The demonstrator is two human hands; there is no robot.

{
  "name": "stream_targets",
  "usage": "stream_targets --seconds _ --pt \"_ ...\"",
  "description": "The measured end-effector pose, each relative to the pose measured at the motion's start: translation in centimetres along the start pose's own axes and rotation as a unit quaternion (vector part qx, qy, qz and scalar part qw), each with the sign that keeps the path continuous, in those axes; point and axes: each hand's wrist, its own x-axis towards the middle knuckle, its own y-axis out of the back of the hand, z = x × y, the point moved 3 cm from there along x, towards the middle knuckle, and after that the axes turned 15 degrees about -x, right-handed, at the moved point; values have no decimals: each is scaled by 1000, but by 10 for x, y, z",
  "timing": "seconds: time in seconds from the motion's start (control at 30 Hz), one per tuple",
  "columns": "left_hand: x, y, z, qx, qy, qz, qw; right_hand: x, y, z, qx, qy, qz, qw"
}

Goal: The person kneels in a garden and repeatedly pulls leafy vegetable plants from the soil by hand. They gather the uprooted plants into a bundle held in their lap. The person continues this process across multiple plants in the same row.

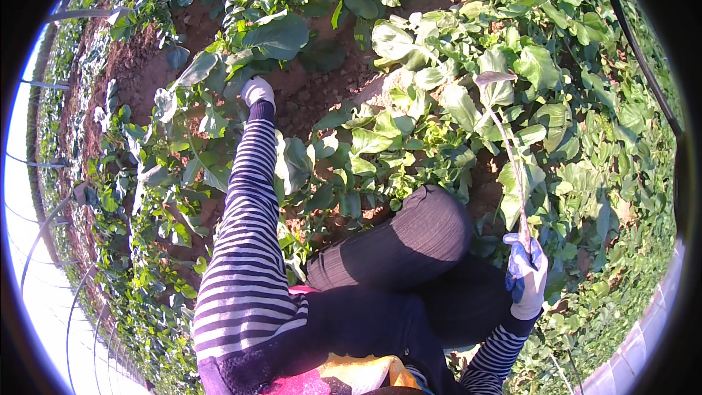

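Observation:
My left hand (pixel 258 91), in a white glove, reaches out among leafy green plants, at the base of a broad-leaved plant (pixel 277 38). Its fingers are hidden under the leaves. At the right, my right hand (pixel 526 274), in a white glove with blue coating, is closed around the wooden handle of a long thin tool (pixel 513 162). The tool points away from me, and its small flat metal blade (pixel 495 78) lies over the leaves.
My bent knee (pixel 433 225) in dark trousers is low among the plants. Bare brown soil (pixel 307 93) shows between the rows. Curved metal hoops (pixel 49 219) line the left edge, a dark hose or pipe (pixel 641 60) bends along the right, and pale sheeting (pixel 630 345) lies at lower right.

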Motion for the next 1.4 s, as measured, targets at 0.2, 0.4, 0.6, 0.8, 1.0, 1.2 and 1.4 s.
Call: stream_targets --seconds 0.2,0.4,0.6,0.8,1.0,1.2,1.4 --pt "31 -55 -45 31 -56 27 998 1 1 4 -2 6 -5 1000" --pt "66 -90 -65 193 -109 -35 975 5 9 10 11 -40 -12 999" --pt "90 -89 -78 -203 7 -7 979 12 12 23 -27 -63 4 998" --pt "95 -67 -57 -50 -57 27 997 10 15 25 -59 -103 20 993" --pt "76 -72 -40 30 -94 -47 994 5 9 9 -40 -91 24 995" --pt "-28 -49 13 -360 8 -369 857 -1 2 -4 12 -42 11 999" --pt "-125 79 86 -163 -221 -517 811 1 3 5 56 -7 -42 997"
